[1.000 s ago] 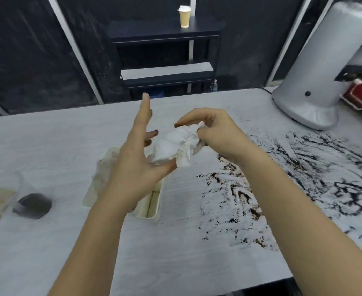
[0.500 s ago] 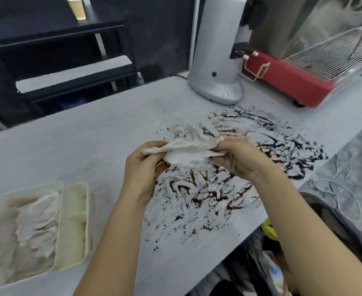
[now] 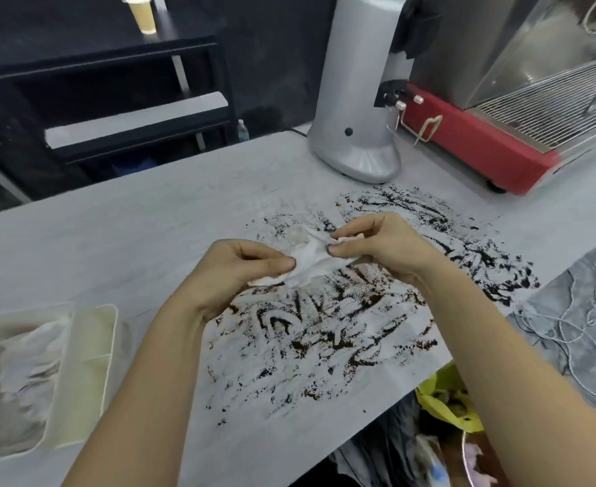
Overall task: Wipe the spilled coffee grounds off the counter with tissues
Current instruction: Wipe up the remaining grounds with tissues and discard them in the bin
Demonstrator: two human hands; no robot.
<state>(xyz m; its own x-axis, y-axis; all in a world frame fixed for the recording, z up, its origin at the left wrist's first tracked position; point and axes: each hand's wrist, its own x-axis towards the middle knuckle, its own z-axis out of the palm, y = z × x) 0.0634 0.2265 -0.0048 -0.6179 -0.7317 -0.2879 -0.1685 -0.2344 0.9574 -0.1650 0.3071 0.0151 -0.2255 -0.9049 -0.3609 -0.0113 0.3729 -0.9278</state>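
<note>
Dark coffee grounds (image 3: 328, 332) lie smeared in streaks over the grey counter (image 3: 120, 240), from its middle to the right edge. Above the smear's far left part I hold a crumpled white tissue (image 3: 310, 258) stretched between both hands. My left hand (image 3: 233, 272) pinches its left end between thumb and fingers. My right hand (image 3: 380, 247) pinches its right end. The tissue hangs a little above the counter.
A cream tray (image 3: 89, 363) with several tissues sits at the counter's left front. A silver grinder (image 3: 359, 110) and a red espresso machine (image 3: 482, 149) stand at the back right. A yellow bag (image 3: 444, 398) and white cables (image 3: 577, 332) lie below the counter's right edge.
My view swung right from the tissue tray to the spill. Both hands carried the tissue over the grounds, and both now pinch it by its ends, pulled out flatter.
</note>
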